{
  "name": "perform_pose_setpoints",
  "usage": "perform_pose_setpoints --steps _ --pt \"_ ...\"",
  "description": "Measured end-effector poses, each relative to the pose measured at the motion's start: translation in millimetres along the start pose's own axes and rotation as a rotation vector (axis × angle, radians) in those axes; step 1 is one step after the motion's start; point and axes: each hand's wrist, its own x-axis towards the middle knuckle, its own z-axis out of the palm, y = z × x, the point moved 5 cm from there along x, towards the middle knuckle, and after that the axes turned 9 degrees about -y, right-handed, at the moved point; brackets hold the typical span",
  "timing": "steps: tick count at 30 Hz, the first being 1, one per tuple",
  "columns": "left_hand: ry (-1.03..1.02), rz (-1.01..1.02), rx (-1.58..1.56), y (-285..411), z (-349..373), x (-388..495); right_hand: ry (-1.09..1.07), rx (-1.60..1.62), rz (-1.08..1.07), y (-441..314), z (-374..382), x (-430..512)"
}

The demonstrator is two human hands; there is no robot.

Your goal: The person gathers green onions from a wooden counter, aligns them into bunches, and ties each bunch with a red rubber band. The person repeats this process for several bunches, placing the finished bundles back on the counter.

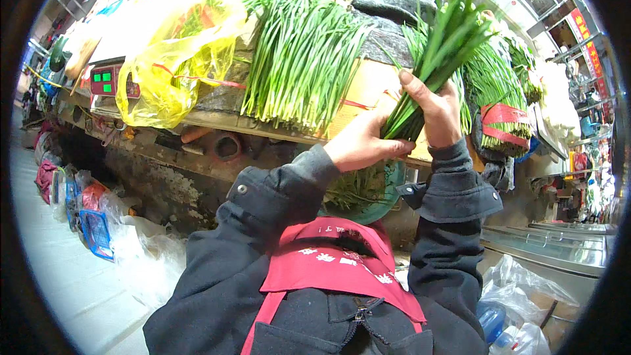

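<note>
A bunch of green garlic chives stands tilted between my two hands, leaf tips away from me. My left hand holds its cut lower ends, while my right hand grips the stalks a little higher, thumb across them. A wide row of loose chives lies on the stall counter left of my hands. Right of them lies a thick bundle of chives bound with red tape. Thin red ties show on the board beside my left hand.
A yellow plastic bag and a scale with a lit display occupy the counter's left part. Below the counter edge, a green basin holds leafy trimmings. Blue baskets and clear plastic bags stand on the floor at left.
</note>
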Motion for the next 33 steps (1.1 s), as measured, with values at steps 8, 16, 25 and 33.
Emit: perform_pose_setpoints --steps 8,16,25,33 --pt "0.297 -0.050 0.166 58 -74 -75 -0.062 0.360 0.149 9 108 70" --pt "0.547 0.015 0.409 68 -153 -142 -0.055 0.217 0.138 47 151 126" --pt "0.614 0.153 0.902 52 -148 -131 0.020 -0.247 0.062 48 156 121" --pt "0.641 0.157 1.021 51 -152 -123 0.263 -0.550 -0.227 62 126 98"
